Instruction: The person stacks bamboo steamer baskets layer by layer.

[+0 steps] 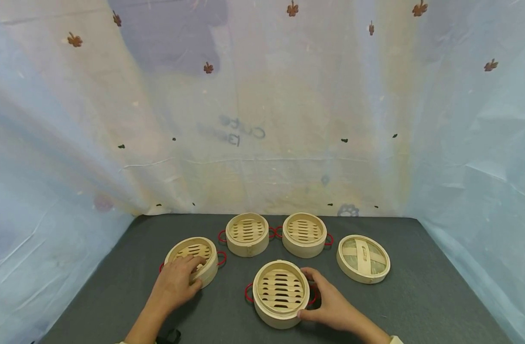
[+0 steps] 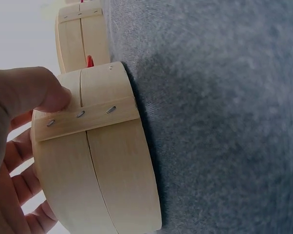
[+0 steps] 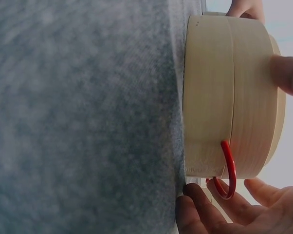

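Toward the left of the head view, my left hand (image 1: 174, 284) grips a round bamboo steamer basket (image 1: 208, 274) with red side handles. Its fingers lie over the slatted top, and the thumb presses the outer wall, as the left wrist view shows beside the stapled strip (image 2: 88, 119). My right hand (image 1: 333, 303) holds another steamer basket (image 1: 279, 320) at the front by its right side. The right thumb (image 3: 287, 73) touches the wall, while the other fingers (image 3: 205, 209) reach round near a red handle (image 3: 229, 170). Both baskets sit on the table.
Two more steamer baskets, one back left (image 1: 247, 248) and one back right (image 1: 304, 247), stand side by side on the dark grey table (image 1: 425, 296). A woven bamboo lid (image 1: 363, 277) lies at the right. A patterned curtain (image 1: 262, 110) hangs behind.
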`<state>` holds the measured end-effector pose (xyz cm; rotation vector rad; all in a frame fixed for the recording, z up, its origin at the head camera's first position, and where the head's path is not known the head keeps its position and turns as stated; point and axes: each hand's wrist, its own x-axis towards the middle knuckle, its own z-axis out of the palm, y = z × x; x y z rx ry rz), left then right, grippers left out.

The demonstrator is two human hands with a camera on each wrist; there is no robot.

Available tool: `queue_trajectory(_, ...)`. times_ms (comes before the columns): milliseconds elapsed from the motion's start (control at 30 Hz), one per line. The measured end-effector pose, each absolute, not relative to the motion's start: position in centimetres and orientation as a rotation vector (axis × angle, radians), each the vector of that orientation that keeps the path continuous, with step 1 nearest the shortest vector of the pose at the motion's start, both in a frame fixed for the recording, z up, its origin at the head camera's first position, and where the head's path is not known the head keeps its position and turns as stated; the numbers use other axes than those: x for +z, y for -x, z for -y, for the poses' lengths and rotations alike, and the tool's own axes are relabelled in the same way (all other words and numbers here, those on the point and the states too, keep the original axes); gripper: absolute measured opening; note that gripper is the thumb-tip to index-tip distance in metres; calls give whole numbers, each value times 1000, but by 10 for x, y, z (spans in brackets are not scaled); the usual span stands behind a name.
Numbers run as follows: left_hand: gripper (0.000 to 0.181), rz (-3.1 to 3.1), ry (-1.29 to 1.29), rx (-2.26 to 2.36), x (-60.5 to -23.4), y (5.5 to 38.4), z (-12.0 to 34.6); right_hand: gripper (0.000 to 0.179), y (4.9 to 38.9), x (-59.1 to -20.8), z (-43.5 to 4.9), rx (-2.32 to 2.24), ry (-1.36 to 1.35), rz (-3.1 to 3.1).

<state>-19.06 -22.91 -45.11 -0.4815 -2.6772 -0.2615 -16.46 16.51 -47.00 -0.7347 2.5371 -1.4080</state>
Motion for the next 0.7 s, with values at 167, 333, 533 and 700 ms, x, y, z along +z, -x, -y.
queue_trajectory(167, 38, 2665, 479, -249, -449, 188, 227, 86, 165, -470, -165, -1406, 731, -2535)
queue_trajectory(333, 38, 2636, 475, -246, -445, 185, 223, 86, 165, -469, -165, -1396, 726, -2542)
queue_trajectory(533, 36, 2606, 464, -229, -440, 182, 219, 85, 166, -469, -164, -1408, 738, -2538)
queue_trajectory(700, 36, 2610, 440, -207, -437, 180, 217, 85, 166, -470, -164, -1410, 735, -2535)
